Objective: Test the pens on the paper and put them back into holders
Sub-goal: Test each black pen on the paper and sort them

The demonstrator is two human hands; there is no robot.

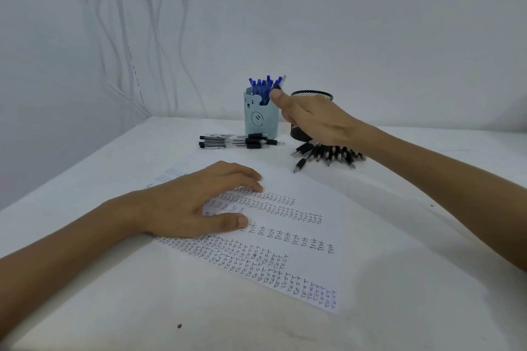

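In the head view, the left hand [196, 202] lies flat at the lower left of centre, fingers spread and grasping nothing, pinning the white sheet of paper [299, 236] that is already crowded with rows of the written word "test". At upper centre the right hand [310, 120] reaches to the pale blue bear-printed pen holder [261, 120], its thumb tip against a blue-capped clear pen [281, 82] leaning at the holder's right edge; whether the fingers pinch that pen or have let it go, I cannot tell. The holder is packed with blue pens [261, 85]. Behind the hand stands a black mesh cup [310, 94], which looks empty. Three black-grip pens [239, 141] lie side by side left of centre, and a fanned heap of black pens [328, 154] lies below the wrist. By my judgement the blue pens are done; the black ones remain to be put back in a holder.
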